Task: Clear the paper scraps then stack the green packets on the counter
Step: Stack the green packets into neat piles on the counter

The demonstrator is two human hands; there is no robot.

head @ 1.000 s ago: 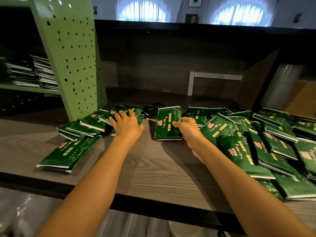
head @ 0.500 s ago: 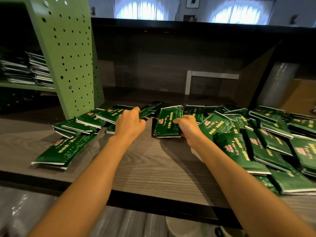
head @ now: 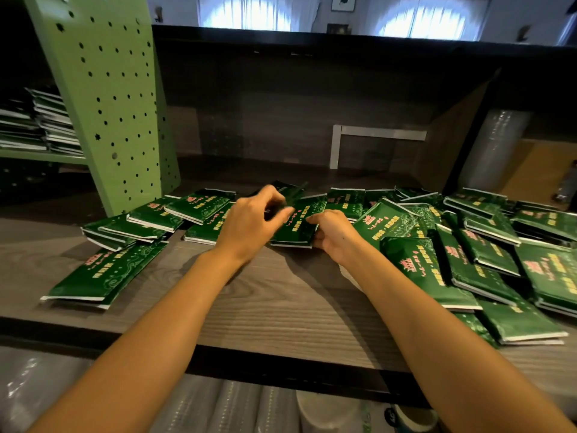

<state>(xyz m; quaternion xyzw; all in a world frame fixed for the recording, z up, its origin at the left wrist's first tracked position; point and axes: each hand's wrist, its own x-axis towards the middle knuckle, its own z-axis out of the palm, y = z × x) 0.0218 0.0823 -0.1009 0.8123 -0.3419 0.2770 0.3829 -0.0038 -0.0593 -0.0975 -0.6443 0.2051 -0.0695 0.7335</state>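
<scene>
"Green packets point(head: 418, 270) all over. Where do they lie, taking the perforated upright point(head: 109, 104) as the mark?"

"They are spread over the wood-grain counter point(head: 265, 295), from the foot of that upright rightward. A few overlap just beside its base. A lone packet point(head: 103, 273) lies flat nearer the person than the upright. The thick heap sits far to the upright's right."

"And the person's hands?"

"The right hand point(head: 335, 234) is well to the right of the upright. Its fingers and thumb are curled round the near end of a small stack point(head: 296, 228) that rests on the counter. The left hand point(head: 249, 226) is between the upright and that stack, close beside the stack. Its fingers are bent and pinch a single packet point(head: 292, 195), raised over the stack's far end. That packet is blurred, so its tilt cannot be read."

"Anything else around the upright?"

"To its left, on a green shelf, there are shelf piles point(head: 40, 120) of flat packets. To its right, against the dark back wall, stands a white frame point(head: 374, 134)."
</scene>
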